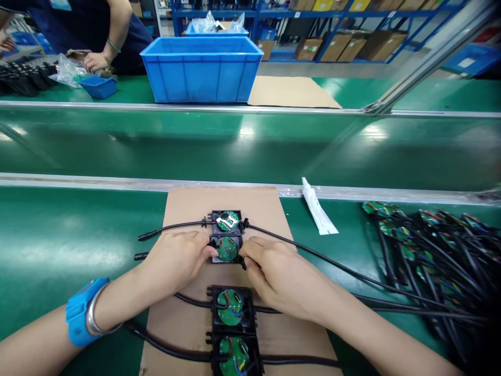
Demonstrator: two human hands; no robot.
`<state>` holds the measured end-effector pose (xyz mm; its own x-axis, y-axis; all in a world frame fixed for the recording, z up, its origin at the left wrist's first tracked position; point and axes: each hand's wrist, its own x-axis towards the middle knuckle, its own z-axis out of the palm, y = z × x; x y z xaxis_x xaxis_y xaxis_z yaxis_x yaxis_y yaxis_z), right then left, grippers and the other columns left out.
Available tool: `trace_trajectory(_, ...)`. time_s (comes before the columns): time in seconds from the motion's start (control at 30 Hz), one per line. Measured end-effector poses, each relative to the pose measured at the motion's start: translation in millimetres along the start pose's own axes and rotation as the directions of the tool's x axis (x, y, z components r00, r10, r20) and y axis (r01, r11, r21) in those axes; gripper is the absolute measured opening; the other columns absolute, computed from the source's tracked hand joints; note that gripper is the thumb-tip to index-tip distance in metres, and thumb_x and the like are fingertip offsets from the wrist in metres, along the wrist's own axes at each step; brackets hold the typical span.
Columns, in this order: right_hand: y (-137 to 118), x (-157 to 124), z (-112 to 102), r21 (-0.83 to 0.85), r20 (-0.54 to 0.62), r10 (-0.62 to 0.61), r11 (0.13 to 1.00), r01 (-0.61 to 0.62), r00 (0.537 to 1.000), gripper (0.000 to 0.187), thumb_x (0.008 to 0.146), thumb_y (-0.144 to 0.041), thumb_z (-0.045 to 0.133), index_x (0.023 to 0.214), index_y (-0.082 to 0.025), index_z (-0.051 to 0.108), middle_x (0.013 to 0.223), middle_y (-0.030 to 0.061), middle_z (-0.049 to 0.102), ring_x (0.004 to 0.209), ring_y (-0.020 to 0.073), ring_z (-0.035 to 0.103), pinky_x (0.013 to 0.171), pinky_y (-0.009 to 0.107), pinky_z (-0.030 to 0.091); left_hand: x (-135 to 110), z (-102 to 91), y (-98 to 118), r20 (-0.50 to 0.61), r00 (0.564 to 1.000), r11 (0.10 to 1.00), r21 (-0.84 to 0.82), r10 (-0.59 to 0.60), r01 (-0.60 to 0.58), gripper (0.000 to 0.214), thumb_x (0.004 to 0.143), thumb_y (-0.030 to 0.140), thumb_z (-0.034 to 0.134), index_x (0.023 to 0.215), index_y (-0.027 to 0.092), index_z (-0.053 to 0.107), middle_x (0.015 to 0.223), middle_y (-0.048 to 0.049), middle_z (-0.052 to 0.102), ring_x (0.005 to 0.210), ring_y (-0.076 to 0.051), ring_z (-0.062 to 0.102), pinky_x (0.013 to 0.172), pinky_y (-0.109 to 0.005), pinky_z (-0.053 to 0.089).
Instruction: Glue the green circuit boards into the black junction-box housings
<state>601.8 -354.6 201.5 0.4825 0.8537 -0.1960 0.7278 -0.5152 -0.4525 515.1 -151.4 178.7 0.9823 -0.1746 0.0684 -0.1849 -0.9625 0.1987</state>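
Several black plastic housings with round green circuit boards lie in a column on a cardboard sheet (188, 203). My left hand (182, 258) is closed on the left edge of the second housing from the top (227, 248), thumb beside its circuit board. At that housing's right edge, my right hand (276, 271) pinches a black cable end, mostly hidden by the fingers. The top housing (227, 221) has a white-marked piece on its board and cables out both sides. Nearer me lie a third housing (250, 308) and a fourth housing (256, 355), also with cables.
A white tube (318, 209) lies right of the cardboard. Farther right is a pile of cabled circuit boards (426, 250). Beyond the metal rail, a blue bin (201, 73) and a small blue tray (97, 86) stand near a co-worker's hand (97, 61).
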Motion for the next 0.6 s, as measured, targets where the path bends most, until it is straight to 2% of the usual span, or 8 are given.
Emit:
trace_trajectory(0.13,-1,2,1,0.012,0.047,0.000,1.000,-0.001,0.999,0.021,0.081,-0.014,0.042,0.095,-0.016,0.058,0.076,0.0048,0.060,0.068,0.0177,0.053,0.060,0.031,0.031,2,1.0,-1,0.046,0.999,0.999,-0.033,-0.010,0.011,0.018,0.095,0.030,0.049,0.096,0.016,0.061,0.086,-0.0052,0.072,0.076,-0.023,0.070,0.065,-0.033,0.054)
trace_trajectory(0.2,-3,2,0,0.005,0.057,-0.011,1.000,0.010,0.998,0.028,0.082,-0.017,0.042,0.105,-0.018,0.059,0.080,0.0057,0.062,0.073,0.0196,0.057,0.063,0.031,0.033,2,0.8,-2,0.074,0.997,0.997,-0.072,-0.019,0.025,0.018,0.095,0.028,0.050,0.098,0.015,0.062,0.087,-0.0064,0.072,0.079,-0.025,0.070,0.068,-0.036,0.055)
trace_trajectory(0.27,-4,3,-1,-0.016,0.065,-0.014,1.000,0.015,0.998,0.029,0.085,-0.021,0.043,0.106,-0.020,0.062,0.085,0.0068,0.063,0.079,0.0214,0.059,0.066,0.033,0.036,2,0.2,-4,0.099,0.995,0.989,-0.142,-0.028,0.042,0.017,0.094,0.026,0.051,0.094,0.015,0.064,0.090,-0.0070,0.072,0.083,-0.026,0.070,0.072,-0.039,0.056)
trace_trajectory(0.33,-3,5,-1,-0.036,0.066,-0.012,0.999,0.014,0.998,0.031,0.086,-0.024,0.043,0.109,-0.021,0.064,0.087,0.0074,0.063,0.082,0.0227,0.060,0.068,0.034,0.038,2,-0.8,-7,0.099,0.995,0.969,-0.245,-0.008,0.033,0.013,0.092,0.021,0.053,0.093,0.016,0.065,0.102,-0.0069,0.072,0.095,-0.025,0.068,0.082,-0.039,0.055)
trace_trajectory(0.43,0,7,2,-0.065,0.031,-0.013,0.998,0.015,0.999,0.035,0.086,-0.025,0.045,0.116,-0.023,0.064,0.092,0.0082,0.063,0.083,0.0235,0.060,0.069,0.034,0.041,0,-3.6,-12,0.081,0.996,0.934,-0.357,0.034,-0.003,0.020,0.088,0.014,0.056,0.103,0.018,0.067,0.122,-0.0047,0.066,0.114,-0.021,0.061,0.097,-0.037,0.049)
trace_trajectory(0.5,1,7,5,-0.075,0.011,-0.012,0.997,0.013,1.000,0.037,0.086,-0.025,0.044,0.118,-0.024,0.063,0.094,0.0086,0.064,0.082,0.0233,0.061,0.069,0.035,0.042,-1,-6.0,-14,0.102,0.995,0.929,-0.368,0.011,0.027,0.022,0.085,0.012,0.058,0.103,0.019,0.068,0.116,-0.0035,0.069,0.108,-0.021,0.064,0.092,-0.036,0.051)
trace_trajectory(0.6,0,3,10,-0.066,-0.005,-0.003,0.998,0.003,1.000,0.036,0.087,-0.026,0.044,0.117,-0.024,0.064,0.097,0.0090,0.064,0.083,0.0235,0.062,0.072,0.037,0.045,-3,-8.2,-10,0.116,0.991,0.929,-0.356,-0.061,0.099,0.014,0.086,0.015,0.056,0.089,0.019,0.069,0.093,-0.0015,0.073,0.087,-0.021,0.068,0.077,-0.034,0.055)
